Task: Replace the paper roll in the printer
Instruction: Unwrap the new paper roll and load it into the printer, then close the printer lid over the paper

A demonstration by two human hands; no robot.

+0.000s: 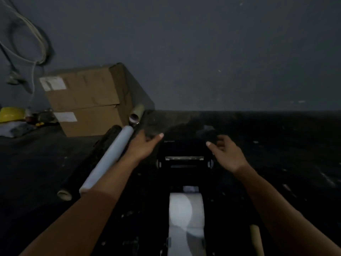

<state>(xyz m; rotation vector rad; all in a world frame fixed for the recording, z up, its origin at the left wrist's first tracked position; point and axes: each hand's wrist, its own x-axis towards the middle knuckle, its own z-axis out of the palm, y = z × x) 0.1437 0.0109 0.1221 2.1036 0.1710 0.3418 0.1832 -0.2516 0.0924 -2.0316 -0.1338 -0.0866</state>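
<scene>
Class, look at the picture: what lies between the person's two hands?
In the head view, the black printer's open lid lies between the left hand and right hand; neither hand holds anything.

Printer [184,154]: black plastic casing, dull sheen, with a bright metal bar across the opening; paper roll [186,209]: white, smooth, matt. Bench [276,154]: dark, rough, speckled surface. Boxes [86,100]: brown corrugated cardboard, matt, with white paper labels; long roll [108,159]: pale, smooth; tube [136,113]: bare cardboard.
</scene>
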